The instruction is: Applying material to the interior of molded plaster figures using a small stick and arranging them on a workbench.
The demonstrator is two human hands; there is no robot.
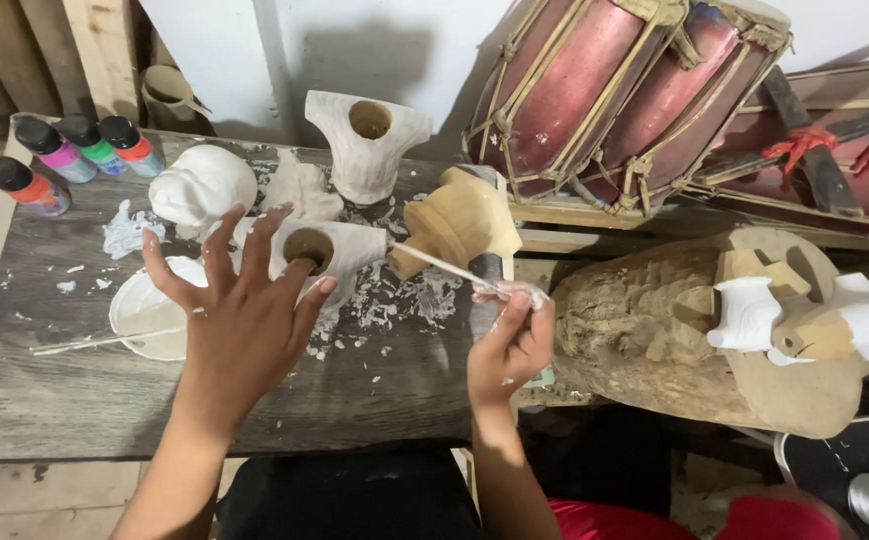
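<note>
We are reaching our left hand (240,310) out over the grey wooden worktop (45,400), fingers spread wide and holding nothing; its fingertips are hovering at the white-painted carved piece with a round hole (327,250), which is lying on the worktop just beyond them. Our right hand (511,345) is pinching a thin white-coated brush (445,268) between thumb and fingers, and the brush is pointing up and left so that its tip is meeting an unpainted, turned wooden piece (455,225) at the worktop's right edge.

Left of our spread hand, a shallow white dish (140,310) is sitting with a thin stick (95,343) lying across it. Behind it, a white rounded carving (202,185) is resting, and another holed carving (367,140) is standing upright near the wall. Small paint bottles with black caps (65,155) are lying at the far left corner. To the right, a rough log (645,330) is carrying partly painted figures (805,320), with red rope-laced drums (625,90) leaning behind.
</note>
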